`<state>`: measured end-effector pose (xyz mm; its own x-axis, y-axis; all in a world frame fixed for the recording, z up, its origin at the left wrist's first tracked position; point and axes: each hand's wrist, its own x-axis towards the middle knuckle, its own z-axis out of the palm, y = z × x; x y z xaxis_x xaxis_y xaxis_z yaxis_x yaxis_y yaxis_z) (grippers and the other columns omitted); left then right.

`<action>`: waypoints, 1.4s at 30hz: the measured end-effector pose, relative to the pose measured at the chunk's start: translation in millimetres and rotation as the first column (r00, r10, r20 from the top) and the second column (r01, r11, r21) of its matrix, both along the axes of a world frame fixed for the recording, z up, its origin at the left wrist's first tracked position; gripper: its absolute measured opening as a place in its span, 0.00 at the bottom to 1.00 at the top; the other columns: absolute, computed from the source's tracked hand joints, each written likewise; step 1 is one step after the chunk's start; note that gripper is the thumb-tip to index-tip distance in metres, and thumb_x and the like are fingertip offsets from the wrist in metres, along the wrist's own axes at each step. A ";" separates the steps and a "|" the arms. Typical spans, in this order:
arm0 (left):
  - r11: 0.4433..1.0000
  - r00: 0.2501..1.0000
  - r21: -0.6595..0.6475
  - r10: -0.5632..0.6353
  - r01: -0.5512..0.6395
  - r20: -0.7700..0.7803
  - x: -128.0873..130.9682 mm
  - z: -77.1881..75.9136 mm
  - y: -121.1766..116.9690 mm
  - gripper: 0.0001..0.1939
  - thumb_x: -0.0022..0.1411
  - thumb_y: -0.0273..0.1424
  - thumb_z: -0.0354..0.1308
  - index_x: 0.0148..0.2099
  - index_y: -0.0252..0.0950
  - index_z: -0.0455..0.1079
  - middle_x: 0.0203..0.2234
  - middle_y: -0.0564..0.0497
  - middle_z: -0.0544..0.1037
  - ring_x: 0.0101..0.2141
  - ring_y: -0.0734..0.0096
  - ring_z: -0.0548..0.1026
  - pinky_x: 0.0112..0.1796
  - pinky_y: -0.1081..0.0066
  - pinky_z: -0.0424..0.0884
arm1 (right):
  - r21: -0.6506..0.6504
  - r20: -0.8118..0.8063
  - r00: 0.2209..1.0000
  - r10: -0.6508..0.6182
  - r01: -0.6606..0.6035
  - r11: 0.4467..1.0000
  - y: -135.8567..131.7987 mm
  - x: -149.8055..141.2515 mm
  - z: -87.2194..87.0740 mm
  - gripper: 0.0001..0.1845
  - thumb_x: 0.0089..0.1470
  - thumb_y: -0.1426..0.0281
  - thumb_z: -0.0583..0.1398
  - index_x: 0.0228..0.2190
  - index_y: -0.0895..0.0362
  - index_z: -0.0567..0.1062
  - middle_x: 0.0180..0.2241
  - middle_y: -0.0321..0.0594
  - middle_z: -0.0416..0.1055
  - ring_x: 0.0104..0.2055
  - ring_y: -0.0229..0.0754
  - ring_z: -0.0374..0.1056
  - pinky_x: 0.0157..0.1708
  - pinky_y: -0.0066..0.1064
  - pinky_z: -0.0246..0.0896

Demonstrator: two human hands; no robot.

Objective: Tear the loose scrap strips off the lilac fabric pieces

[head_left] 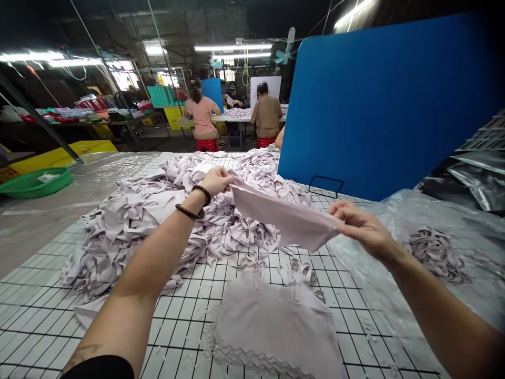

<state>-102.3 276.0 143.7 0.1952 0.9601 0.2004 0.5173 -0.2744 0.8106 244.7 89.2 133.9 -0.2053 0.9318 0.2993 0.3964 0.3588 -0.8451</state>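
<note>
A pale pinkish-grey fabric piece point(280, 213) is stretched in the air between my two hands. My left hand point(216, 180) pinches its far left corner, above the big heap of similar fabric pieces point(138, 221). At the other end, my right hand point(365, 227) grips the right edge between thumb and fingers. Below, strappy tops point(276, 321) of the same colour lie stacked on the grid-marked table point(185, 321), their straps pointing away from me and wavy hems towards me.
A large blue board point(374, 105) stands at right, a black wire stand point(326, 185) at its foot. Clear plastic point(379, 273) with a bundle of fabric strips point(436, 252) lies to the right. A green basket point(37, 181) is at far left. Several people point(203, 113) sit farther back.
</note>
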 end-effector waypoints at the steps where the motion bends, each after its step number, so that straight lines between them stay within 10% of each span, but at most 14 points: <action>1: 1.000 0.995 -0.016 0.007 -0.006 0.095 1.3 14.4 -0.2 0.10 0.52 0.28 0.56 0.28 0.37 0.55 0.13 0.58 0.67 0.15 0.77 0.69 0.17 0.81 0.63 | 0.036 -0.005 0.999 -0.038 0.038 0.999 9.8 4.1 6.7 0.10 0.46 0.63 0.60 0.22 0.56 0.70 0.38 0.42 0.64 0.41 0.46 0.62 0.34 0.33 0.60; 7: 0.996 0.943 -0.025 0.093 -0.089 0.320 14.5 68.1 -7.0 0.10 0.54 0.25 0.54 0.31 0.37 0.52 0.15 0.59 0.68 0.18 0.73 0.74 0.22 0.72 0.74 | -0.018 -0.190 0.978 -0.082 0.080 0.997 43.9 9.6 34.9 0.12 0.46 0.61 0.63 0.21 0.55 0.69 0.34 0.39 0.68 0.37 0.43 0.64 0.37 0.34 0.60; 13: 0.991 0.915 -0.039 0.133 -0.128 0.381 19.2 81.6 -12.3 0.11 0.55 0.25 0.53 0.30 0.37 0.51 0.17 0.58 0.68 0.22 0.70 0.77 0.25 0.68 0.76 | -0.009 -0.092 0.990 -0.110 0.110 0.994 52.3 10.5 52.8 0.15 0.44 0.58 0.66 0.25 0.55 0.72 0.29 0.39 0.68 0.30 0.39 0.63 0.30 0.31 0.60; 22: 0.926 0.952 -0.297 -0.159 0.236 0.261 6.6 81.3 -34.1 0.19 0.42 0.15 0.64 0.38 0.30 0.66 0.21 0.53 0.75 0.24 0.72 0.77 0.30 0.73 0.76 | 0.161 0.051 0.980 -0.190 0.179 0.971 74.7 22.0 93.3 0.19 0.42 0.53 0.66 0.29 0.56 0.73 0.28 0.40 0.69 0.29 0.39 0.64 0.28 0.31 0.62; 28: 0.972 0.998 -0.233 0.024 -0.009 0.059 1.5 74.0 -16.9 0.08 0.39 0.18 0.65 0.25 0.29 0.71 0.16 0.52 0.74 0.19 0.74 0.74 0.24 0.76 0.75 | 0.000 0.080 0.996 0.044 -0.044 0.999 70.6 29.5 100.2 0.19 0.38 0.55 0.68 0.29 0.55 0.74 0.33 0.40 0.71 0.33 0.39 0.64 0.32 0.31 0.62; 34: 0.992 0.992 0.023 0.124 -0.124 0.003 10.1 119.2 -8.9 0.05 0.40 0.22 0.66 0.24 0.29 0.73 0.15 0.48 0.74 0.21 0.64 0.77 0.25 0.70 0.77 | -0.199 0.186 0.959 0.213 -0.176 0.964 60.8 46.7 103.0 0.15 0.42 0.59 0.67 0.30 0.56 0.75 0.32 0.39 0.70 0.32 0.39 0.65 0.30 0.29 0.59; 42: 0.998 0.983 -0.019 0.060 -0.058 0.176 36.8 154.2 -28.7 0.08 0.44 0.18 0.59 0.23 0.32 0.63 0.14 0.51 0.69 0.23 0.58 0.77 0.26 0.63 0.77 | 0.062 0.127 0.986 -0.107 0.100 0.993 55.9 55.1 121.4 0.09 0.47 0.65 0.63 0.25 0.58 0.70 0.22 0.35 0.66 0.25 0.33 0.61 0.26 0.30 0.52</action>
<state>-65.5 247.3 297.9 0.1008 0.9719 0.2129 0.3812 -0.2354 0.8940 299.8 145.0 255.3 -0.1489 0.9330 0.3277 0.5388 0.3545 -0.7642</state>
